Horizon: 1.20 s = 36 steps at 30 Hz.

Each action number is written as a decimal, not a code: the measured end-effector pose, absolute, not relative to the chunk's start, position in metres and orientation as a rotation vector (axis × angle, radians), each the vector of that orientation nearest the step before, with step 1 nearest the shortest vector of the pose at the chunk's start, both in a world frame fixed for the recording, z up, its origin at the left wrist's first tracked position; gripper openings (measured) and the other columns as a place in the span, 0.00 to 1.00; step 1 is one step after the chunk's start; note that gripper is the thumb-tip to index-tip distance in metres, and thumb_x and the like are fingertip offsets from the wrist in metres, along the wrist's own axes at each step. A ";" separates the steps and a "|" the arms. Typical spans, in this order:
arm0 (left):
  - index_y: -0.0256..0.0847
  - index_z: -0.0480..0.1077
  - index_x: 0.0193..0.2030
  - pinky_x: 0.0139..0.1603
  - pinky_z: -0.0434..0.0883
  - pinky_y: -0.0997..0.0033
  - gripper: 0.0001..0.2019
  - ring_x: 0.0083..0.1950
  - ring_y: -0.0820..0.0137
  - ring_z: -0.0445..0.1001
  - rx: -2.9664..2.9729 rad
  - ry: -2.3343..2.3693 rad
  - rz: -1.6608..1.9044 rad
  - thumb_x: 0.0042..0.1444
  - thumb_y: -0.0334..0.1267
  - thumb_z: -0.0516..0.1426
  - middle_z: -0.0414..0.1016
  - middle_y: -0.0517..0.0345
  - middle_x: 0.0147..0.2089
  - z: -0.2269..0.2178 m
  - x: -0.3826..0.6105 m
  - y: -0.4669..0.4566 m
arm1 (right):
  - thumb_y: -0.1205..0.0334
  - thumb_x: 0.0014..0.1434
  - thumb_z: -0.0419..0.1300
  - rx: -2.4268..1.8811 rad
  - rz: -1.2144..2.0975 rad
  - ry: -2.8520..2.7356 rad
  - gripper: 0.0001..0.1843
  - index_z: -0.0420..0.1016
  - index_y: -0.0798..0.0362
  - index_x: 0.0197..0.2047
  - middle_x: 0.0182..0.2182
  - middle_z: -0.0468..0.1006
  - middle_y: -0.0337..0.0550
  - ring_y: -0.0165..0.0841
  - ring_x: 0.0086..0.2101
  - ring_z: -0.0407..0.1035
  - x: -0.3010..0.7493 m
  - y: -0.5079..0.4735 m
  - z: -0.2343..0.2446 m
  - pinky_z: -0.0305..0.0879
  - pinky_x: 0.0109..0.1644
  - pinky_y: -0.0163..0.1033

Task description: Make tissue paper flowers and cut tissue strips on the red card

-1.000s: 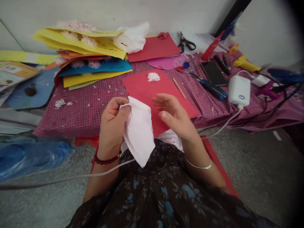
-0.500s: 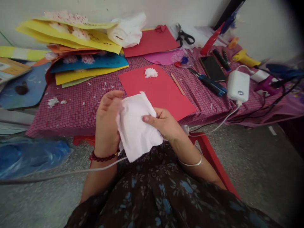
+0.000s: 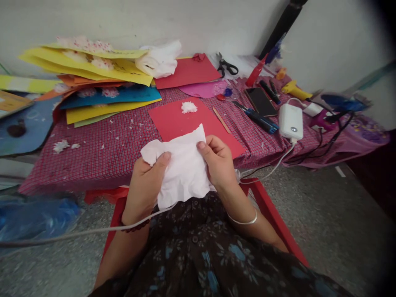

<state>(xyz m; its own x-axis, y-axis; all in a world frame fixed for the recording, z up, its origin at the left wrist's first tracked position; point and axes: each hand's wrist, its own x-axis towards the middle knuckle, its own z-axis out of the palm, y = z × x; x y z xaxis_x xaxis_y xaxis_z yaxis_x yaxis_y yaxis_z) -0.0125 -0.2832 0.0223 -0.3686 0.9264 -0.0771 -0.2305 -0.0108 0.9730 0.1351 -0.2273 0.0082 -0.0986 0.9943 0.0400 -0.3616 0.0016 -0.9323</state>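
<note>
A white sheet of tissue paper (image 3: 185, 167) is stretched between my two hands above my lap, its top edge uneven. My left hand (image 3: 148, 181) grips its left side, thumb on top. On the right side, my right hand (image 3: 218, 161) pinches the tissue between thumb and curled fingers. Just beyond lies a sheet of red paper (image 3: 173, 119) on the checked tablecloth, partly covered by the tissue. A small heap of white shredded paper (image 3: 188, 107) rests on the red sheet, and a thin wooden stick (image 3: 221, 119) lies along its right side.
Stacked coloured papers (image 3: 114, 99) with white tufts stand at the back left, beside crumpled tissue (image 3: 161, 60). Scissors (image 3: 227, 66), a box cutter (image 3: 260, 119), a phone (image 3: 260, 102) and a white power bank (image 3: 291, 121) lie to the right. A cable (image 3: 93, 231) crosses my left wrist.
My left hand has gone from loosely open beside the tissue to gripping its left edge. The tissue is now spread wider between both hands. The view has shifted slightly.
</note>
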 end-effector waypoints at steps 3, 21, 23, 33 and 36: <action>0.43 0.80 0.42 0.36 0.82 0.69 0.11 0.37 0.63 0.84 0.728 1.345 1.536 0.54 0.43 0.70 0.85 0.57 0.37 0.024 -0.020 -0.278 | 0.42 0.53 0.72 -0.887 1.420 -0.984 0.23 0.68 0.49 0.28 0.21 0.64 0.31 0.24 0.21 0.53 0.138 -0.227 0.006 0.51 0.23 0.32; 0.42 0.76 0.35 0.32 0.74 0.74 0.14 0.31 0.72 0.76 1.014 1.267 1.543 0.51 0.48 0.71 0.78 0.61 0.31 0.019 -0.031 -0.261 | 0.35 0.58 0.66 -0.953 1.417 -1.218 0.26 0.72 0.50 0.31 0.24 0.66 0.34 0.26 0.24 0.56 0.144 -0.219 -0.007 0.52 0.26 0.34; 0.41 0.76 0.35 0.29 0.72 0.77 0.12 0.28 0.75 0.73 1.001 1.301 1.586 0.48 0.41 0.73 0.77 0.64 0.30 0.021 -0.030 -0.258 | 0.35 0.58 0.66 -0.941 1.438 -1.260 0.25 0.73 0.50 0.32 0.25 0.67 0.35 0.27 0.25 0.57 0.144 -0.218 -0.008 0.53 0.27 0.34; 0.43 0.77 0.40 0.28 0.72 0.75 0.13 0.29 0.73 0.74 1.145 1.428 1.334 0.51 0.44 0.70 0.78 0.61 0.33 0.027 -0.053 -0.259 | 0.41 0.55 0.70 -0.877 1.261 -1.166 0.20 0.73 0.49 0.33 0.22 0.64 0.31 0.26 0.23 0.54 0.151 -0.212 -0.001 0.49 0.25 0.34; 0.45 0.78 0.51 0.51 0.77 0.62 0.22 0.50 0.62 0.79 1.523 1.451 1.184 0.49 0.43 0.71 0.81 0.53 0.52 0.043 -0.057 -0.252 | 0.39 0.57 0.68 -0.874 1.259 -1.272 0.21 0.74 0.49 0.33 0.21 0.63 0.31 0.26 0.23 0.52 0.156 -0.211 -0.001 0.48 0.25 0.34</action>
<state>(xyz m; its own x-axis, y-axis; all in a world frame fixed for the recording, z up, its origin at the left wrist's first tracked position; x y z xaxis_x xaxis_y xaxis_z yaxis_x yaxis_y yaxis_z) -0.0573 -0.2525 0.0425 -0.0515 0.9888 0.1402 0.3361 -0.1150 0.9348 0.1559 -0.2112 -0.0006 -0.1373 0.9716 0.1927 -0.1821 0.1665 -0.9691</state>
